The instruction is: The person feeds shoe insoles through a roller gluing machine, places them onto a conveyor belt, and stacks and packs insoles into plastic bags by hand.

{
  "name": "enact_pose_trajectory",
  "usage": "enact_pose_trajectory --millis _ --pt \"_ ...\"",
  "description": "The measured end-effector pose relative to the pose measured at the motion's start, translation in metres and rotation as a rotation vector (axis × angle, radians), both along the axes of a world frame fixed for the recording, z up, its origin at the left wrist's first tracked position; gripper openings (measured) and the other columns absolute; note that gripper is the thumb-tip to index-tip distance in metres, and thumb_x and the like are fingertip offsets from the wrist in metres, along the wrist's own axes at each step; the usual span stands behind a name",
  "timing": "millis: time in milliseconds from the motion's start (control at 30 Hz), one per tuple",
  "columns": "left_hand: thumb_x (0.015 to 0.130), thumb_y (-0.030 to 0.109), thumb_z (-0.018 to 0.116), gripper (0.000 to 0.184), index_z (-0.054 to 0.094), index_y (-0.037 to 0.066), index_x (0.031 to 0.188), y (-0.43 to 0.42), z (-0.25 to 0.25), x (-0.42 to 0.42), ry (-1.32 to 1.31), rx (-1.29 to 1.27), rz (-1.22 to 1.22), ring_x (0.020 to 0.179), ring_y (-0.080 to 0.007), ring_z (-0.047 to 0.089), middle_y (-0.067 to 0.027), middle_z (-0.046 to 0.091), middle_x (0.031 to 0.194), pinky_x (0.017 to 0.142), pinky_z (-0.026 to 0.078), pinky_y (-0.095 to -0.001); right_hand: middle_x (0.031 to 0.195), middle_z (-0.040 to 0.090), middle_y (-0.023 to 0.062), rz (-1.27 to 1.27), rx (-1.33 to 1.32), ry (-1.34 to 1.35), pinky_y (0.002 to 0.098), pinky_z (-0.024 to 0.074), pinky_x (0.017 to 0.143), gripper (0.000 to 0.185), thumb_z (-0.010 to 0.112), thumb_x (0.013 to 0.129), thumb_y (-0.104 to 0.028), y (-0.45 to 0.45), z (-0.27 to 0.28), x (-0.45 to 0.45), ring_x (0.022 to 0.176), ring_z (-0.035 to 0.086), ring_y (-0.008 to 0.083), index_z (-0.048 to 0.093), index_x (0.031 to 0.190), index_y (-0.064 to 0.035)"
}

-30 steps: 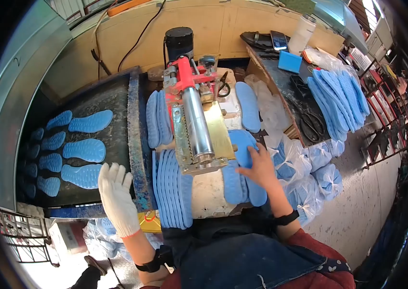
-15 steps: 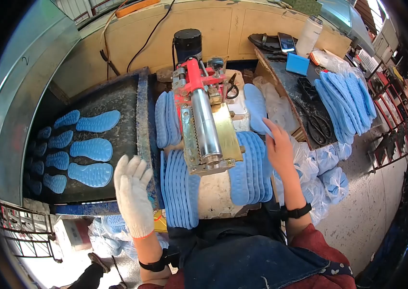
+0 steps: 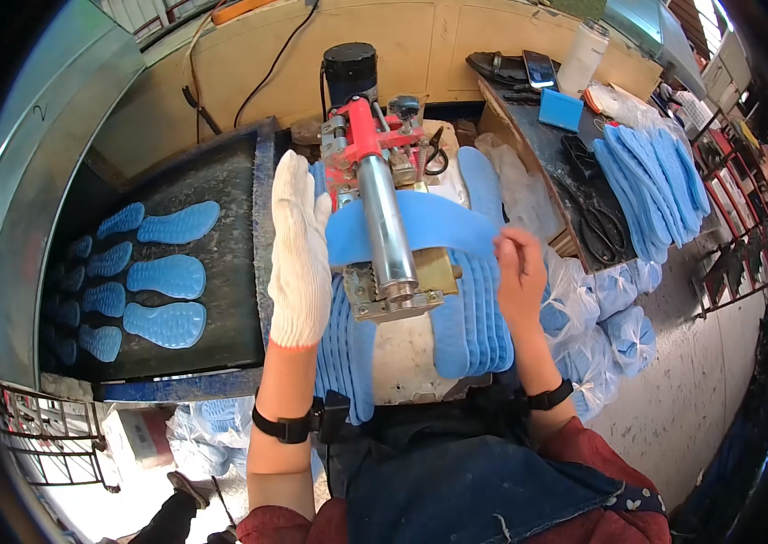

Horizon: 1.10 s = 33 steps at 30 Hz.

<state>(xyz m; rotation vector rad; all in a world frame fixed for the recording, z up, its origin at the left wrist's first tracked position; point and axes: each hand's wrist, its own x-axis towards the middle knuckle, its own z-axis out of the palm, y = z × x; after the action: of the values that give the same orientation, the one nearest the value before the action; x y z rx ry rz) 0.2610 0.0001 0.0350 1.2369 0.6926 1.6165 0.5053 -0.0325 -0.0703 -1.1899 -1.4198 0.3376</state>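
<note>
Under the roller (image 3: 388,222) we see the blue insole (image 3: 446,220) lying crosswise — our left hand (image 3: 300,272), straight-fingered, seemingly empty, beside one end, our right hand (image 3: 521,276), half-curled, at the other, its grip unclear.

The blue insole (image 3: 446,223) looks pretty smooth, kinda bowed, and sits crosswise under the shiny metal roller (image 3: 388,227), sticking out both sides, with its right part over a brass-coloured plate (image 3: 433,268).
</note>
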Motion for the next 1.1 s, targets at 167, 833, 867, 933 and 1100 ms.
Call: enact_pose_trajectory --millis 167,833,867,933,1100 --pt "0.101 0.054 0.027 0.071 0.015 0.006 0.152 0.020 -0.019 0.008 0.114 -0.092 0.069 0.146 -0.0309 0.014 -0.0213 0.016 0.156 0.118 0.013 -0.0424 0.104 0.063 0.0145 -0.088 -0.413 -0.020 0.0339 0.0481 0.081 0.032 0.061 0.090 -0.009 -0.021 -0.031 -0.001 0.091 0.061 0.0274 0.054 0.120 -0.0012" --pt "0.101 0.053 0.031 0.070 0.025 0.001 0.148 -0.053 -0.064 -0.077 -0.120 -0.551 -0.449 0.136 -0.0235 0.034 -0.0159 0.033 0.148 0.113 0.028 -0.0360 0.100 0.063 0.0161 -0.082 -0.396 -0.742 0.0470 0.0509 0.076 0.041 0.072 0.073 -0.018 -0.010 -0.085 -0.025 0.091 0.060 0.0378 0.061 0.112 -0.0095" --pt "0.100 0.054 0.031 0.071 0.025 0.001 0.148 -0.058 -0.053 -0.083 -0.096 -0.591 -0.463 0.136 -0.0251 0.035 -0.0157 0.035 0.147 0.113 0.029 -0.0367 0.100 0.063 0.0161 -0.079 -0.392 -0.743 0.0470 0.0509 0.076 0.041 0.072 0.073 -0.018 -0.009 -0.086 -0.024 0.091 0.060 0.0378 0.061 0.112 -0.0095" --pt "0.099 0.056 0.032 0.072 0.025 0.002 0.147 -0.068 -0.031 -0.093 -0.049 -0.670 -0.492 0.135 -0.0282 0.038 -0.0155 0.038 0.145 0.112 0.030 -0.0382 0.104 0.063 0.0165 -0.047 -0.431 -0.794 0.0465 0.0507 0.078 0.043 0.071 0.075 -0.019 -0.008 -0.091 -0.019 0.094 0.060 0.0386 0.060 0.115 -0.0092" --pt "0.104 0.046 0.022 0.056 0.043 0.003 0.134 -0.033 -0.020 -0.123 -0.595 -0.592 -0.390 0.119 -0.0272 0.053 -0.0134 0.054 0.127 0.104 0.041 -0.0407 0.113 0.062 0.0175 -0.035 -0.428 -0.810 0.0446 0.0502 0.083 0.045 0.068 0.078 -0.021 -0.005 -0.107 -0.008 0.101 0.060 0.0385 0.058 0.120 -0.0064"
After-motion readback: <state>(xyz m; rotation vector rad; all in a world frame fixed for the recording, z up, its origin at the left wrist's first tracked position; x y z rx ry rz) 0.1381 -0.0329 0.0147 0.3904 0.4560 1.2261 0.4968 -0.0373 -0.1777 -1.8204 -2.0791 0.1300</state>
